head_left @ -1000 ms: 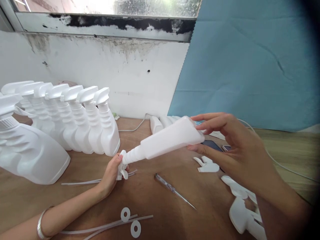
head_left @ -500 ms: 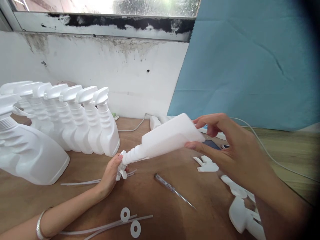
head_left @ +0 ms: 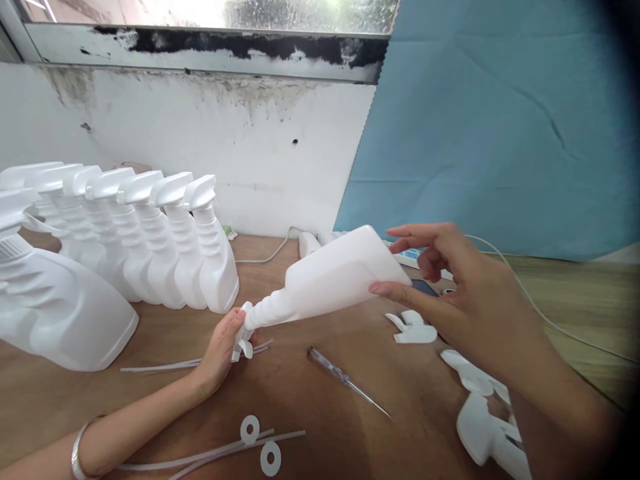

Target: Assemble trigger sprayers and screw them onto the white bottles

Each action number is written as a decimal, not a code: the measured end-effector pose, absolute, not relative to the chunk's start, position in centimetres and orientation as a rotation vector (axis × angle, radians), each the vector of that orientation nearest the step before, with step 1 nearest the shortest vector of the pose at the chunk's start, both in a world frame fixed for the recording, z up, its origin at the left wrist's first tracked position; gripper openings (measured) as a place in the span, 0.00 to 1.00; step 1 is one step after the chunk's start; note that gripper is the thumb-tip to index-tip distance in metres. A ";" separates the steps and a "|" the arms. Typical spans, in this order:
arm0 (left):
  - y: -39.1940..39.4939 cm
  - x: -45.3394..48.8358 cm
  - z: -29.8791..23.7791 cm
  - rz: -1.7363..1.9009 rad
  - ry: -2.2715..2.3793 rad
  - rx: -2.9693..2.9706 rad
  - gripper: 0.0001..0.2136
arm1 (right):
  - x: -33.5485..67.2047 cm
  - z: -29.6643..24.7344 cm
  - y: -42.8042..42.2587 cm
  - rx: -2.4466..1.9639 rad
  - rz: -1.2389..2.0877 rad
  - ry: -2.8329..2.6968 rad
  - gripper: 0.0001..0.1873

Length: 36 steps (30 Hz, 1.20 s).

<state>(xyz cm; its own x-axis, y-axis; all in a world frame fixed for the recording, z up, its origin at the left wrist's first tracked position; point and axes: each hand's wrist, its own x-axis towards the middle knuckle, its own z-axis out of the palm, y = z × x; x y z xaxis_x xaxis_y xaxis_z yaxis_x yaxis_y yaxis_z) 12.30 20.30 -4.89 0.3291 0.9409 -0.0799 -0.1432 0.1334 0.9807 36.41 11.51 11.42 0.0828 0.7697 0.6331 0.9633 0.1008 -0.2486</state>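
Holds a bottle (head_left: 340, 277) above the counter (head_left: 295, 393), between both hands, aslant, with the base raised to the far right and the neck dropped to the near left. Has the left hand (head_left: 225, 347) closed around the spray head (head_left: 245, 350) at the neck, probably to stop any turning there and to bear most of the weight. Has the right hand (head_left: 453, 273) spread about the base, with the thumb on the near side and fingertips by the far edge; cannot tell whether gripping or only touching. Seems loose there, perhaps so as to let the bottle roll, with the slant bringing the base towards the right.

Has a screwdriver (head_left: 345, 378) on the counter, nearer than the bottle, likely set midway for reach by either side. Has two washers (head_left: 245, 427) lying among thin tubes (head_left: 215, 457) at the near side, and more tubes beside the left hand. Has loose heads (head_left: 415, 335) at right, nearer than the right hand, perhaps for easy picking up. Has a row of bottles (head_left: 217, 273) upright at far left, with heads turned alike, apparently packed close to save room.
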 end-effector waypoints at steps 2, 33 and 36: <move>20.3 12.3 -4.9 0.964 0.906 1.156 0.18 | 36.5 11.5 11.5 -1.748 -0.369 -1.750 0.28; 19.7 12.0 -4.4 1.080 0.966 1.255 0.20 | 37.2 11.2 12.6 -2.358 -0.034 -1.677 0.35; 19.6 12.1 -4.4 1.097 0.985 1.263 0.20 | 37.8 10.9 12.8 -2.315 -0.025 -1.723 0.34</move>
<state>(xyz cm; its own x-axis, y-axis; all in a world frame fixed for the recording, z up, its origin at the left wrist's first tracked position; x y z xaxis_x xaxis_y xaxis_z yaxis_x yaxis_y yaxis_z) 12.11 19.64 -4.36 0.2140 0.9764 0.0278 -0.0768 -0.0116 0.9970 37.81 12.83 10.91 0.2987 0.9400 0.1650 0.9444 -0.2662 -0.1928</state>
